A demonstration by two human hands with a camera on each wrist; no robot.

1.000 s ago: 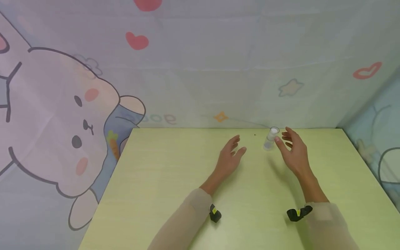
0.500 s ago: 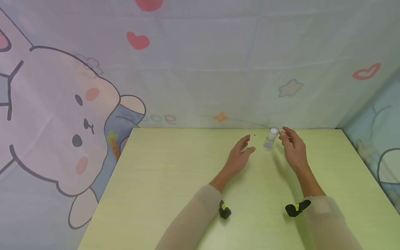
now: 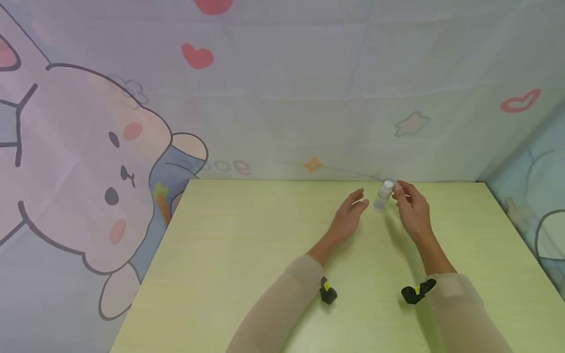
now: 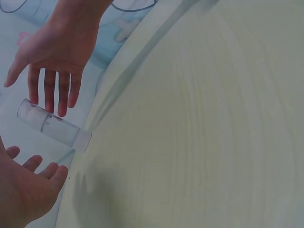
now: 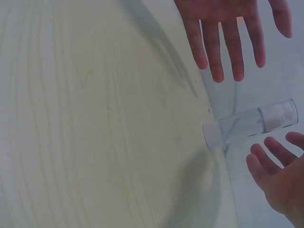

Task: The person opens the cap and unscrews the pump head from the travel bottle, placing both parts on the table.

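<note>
A small clear cylindrical bottle point(image 3: 381, 197) with a white part inside its transparent cap stands upright near the table's back edge. Its white base point(image 4: 82, 141) rests at the tabletop in the left wrist view. To its left is my left hand point(image 3: 346, 220), fingers extended and loosely bent, with a gap to the bottle. My right hand point(image 3: 415, 213) is on the other side, its thumb and fingertips right by the cap in the head view. In the right wrist view, the fingers point(image 5: 266, 161) of that hand lie just beside the bottle, relaxed and not wrapped round it.
The pale yellow-green table point(image 3: 238, 245) ends at a cloth backdrop point(image 3: 287, 98) close behind the bottle. A tiny dark speck point(image 5: 209, 111) lies near the back edge. Each sleeve carries a black wrist camera point(image 3: 327, 291).
My left hand has moved right and slightly up, nearer the bottle. My right hand has drawn its thumb and fingers together beside the cap. The bottle stays in place.
</note>
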